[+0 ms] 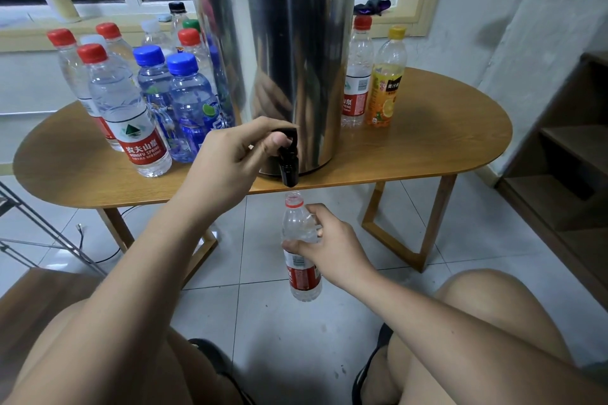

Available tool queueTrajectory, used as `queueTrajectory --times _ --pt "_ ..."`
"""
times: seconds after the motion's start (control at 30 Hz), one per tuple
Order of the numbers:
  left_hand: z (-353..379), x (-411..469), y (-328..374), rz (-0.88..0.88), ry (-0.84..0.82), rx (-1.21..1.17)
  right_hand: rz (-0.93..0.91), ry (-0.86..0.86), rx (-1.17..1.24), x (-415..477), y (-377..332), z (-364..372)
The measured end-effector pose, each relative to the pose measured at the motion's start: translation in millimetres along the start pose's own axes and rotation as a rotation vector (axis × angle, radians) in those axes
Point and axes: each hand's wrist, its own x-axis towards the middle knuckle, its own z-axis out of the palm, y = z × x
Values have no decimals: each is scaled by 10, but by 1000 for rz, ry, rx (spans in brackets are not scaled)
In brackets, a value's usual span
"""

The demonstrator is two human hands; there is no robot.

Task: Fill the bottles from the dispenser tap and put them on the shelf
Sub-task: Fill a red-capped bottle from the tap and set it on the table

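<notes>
1. Bottle [297, 228], clear and uncapped, is hanging upright below the near edge of the table [427, 154]. Its mouth is sitting just under the spout of the black tap [289, 171]. Fill level is proving hard to read; it is looking mostly empty.
2. Right hand [332, 248] is wrapping fingers and thumb round the bottle's upper body, above the red label. Left hand [243, 158] is curling round the tap lever, thumb lying on top.
3. Handling, as a judgement: the thin plastic wall is likely giving way under a hard squeeze, and with the neck open that is risking a spill. Weight is going to be climbing as water comes in, and a wet surface is going to be turning slippery. A firm, uncrushing hold at the label band is looking safest.
4. Edges: the table rim and tap spout are sitting directly over the neck, so the bottle is needing to come nearward before rising. Knees are flanking it near left and near right.
5. Open room: bare floor tiles are showing under the table, between its legs. The shelf [566, 154] is standing at the right, past the table's end. Capped bottles [148, 102] are crowding the tabletop left of the steel dispenser [279, 43]; two more bottles [357, 76] are standing on its right.
</notes>
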Motion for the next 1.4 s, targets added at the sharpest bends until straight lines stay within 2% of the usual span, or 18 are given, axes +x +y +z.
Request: queueTrajectory --times 0.2,0.43,0.57,0.73,0.87,1.0,1.1,1.2,1.4 --pt "-5 -165 -309 -132 54 -31 -19 7 19 -23 -3 0" --pt "-48 -312 -776 -136 71 360 -54 4 21 -91 -26 -23" --pt "21 -363 -913 -211 -7 446 -72 -7 20 -141 -42 -26" --pt "109 -408 -985 -148 20 509 -83 -18 31 -209 -41 -30" --pt "99 -432 -914 -144 22 436 -87 -27 31 -236 -41 -35" --pt "111 -521 -663 -202 10 141 -88 -36 15 -243 -48 -44" --pt "167 -631 -479 -236 -64 -71 -97 -42 7 -247 -62 -40" --pt "249 -687 -422 -207 -121 -99 -83 -60 14 -258 -63 -12" --pt "291 -670 -437 -205 -114 -26 -85 -73 -7 -285 -61 23"
